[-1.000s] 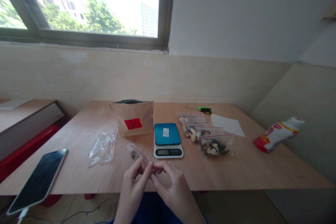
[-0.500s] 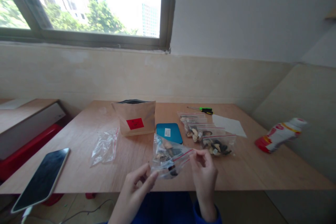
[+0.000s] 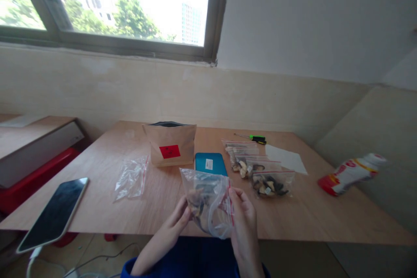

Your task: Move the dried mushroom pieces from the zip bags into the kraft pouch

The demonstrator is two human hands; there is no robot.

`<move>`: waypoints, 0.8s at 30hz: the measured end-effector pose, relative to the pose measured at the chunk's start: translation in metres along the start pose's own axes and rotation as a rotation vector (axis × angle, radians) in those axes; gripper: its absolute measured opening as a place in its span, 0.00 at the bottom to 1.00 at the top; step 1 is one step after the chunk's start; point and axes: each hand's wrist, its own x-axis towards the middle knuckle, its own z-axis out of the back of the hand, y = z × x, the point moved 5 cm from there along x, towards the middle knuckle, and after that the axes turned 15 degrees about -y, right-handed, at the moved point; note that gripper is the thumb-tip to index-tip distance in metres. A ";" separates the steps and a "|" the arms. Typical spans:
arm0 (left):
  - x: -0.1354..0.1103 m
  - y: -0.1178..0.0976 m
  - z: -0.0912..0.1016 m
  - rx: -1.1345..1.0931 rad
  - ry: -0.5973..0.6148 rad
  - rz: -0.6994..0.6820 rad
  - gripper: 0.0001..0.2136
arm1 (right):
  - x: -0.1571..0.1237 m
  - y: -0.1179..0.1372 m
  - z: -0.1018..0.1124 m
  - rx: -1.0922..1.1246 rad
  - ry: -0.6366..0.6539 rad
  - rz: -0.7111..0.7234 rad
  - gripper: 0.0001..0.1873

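Both hands hold a clear zip bag [image 3: 208, 200] with a red seal strip and dark dried pieces inside, raised above the near table edge. My left hand [image 3: 177, 221] pinches the bag's lower left side. At the bag's right edge, along the red strip, my right hand [image 3: 243, 217] grips it with closed fingers. Behind the bag a blue-topped scale [image 3: 210, 164] is partly hidden.
On the wooden table [image 3: 309, 213] lie an empty clear bag [image 3: 130, 177], a brown paper pouch with a red label [image 3: 170, 149], several filled zip bags [image 3: 259, 169], a white sheet [image 3: 286, 159], a green screwdriver [image 3: 256, 139], a phone [image 3: 54, 213] and a red-white bottle [image 3: 352, 173].
The bag was lifted off the table in front of the scale, swung right, then turned upright between both hands. My right hand moved from the middle to the bag's right edge.
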 end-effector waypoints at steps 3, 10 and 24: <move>0.004 0.003 -0.003 -0.076 -0.092 0.011 0.31 | -0.001 -0.001 0.001 -0.070 -0.068 0.171 0.23; 0.021 -0.006 0.011 -0.125 -0.395 -0.089 0.24 | -0.021 0.014 -0.019 -0.381 0.217 0.744 0.07; 0.029 0.003 0.044 -0.071 -0.649 -0.132 0.25 | -0.026 -0.023 -0.094 -0.755 1.000 0.547 0.09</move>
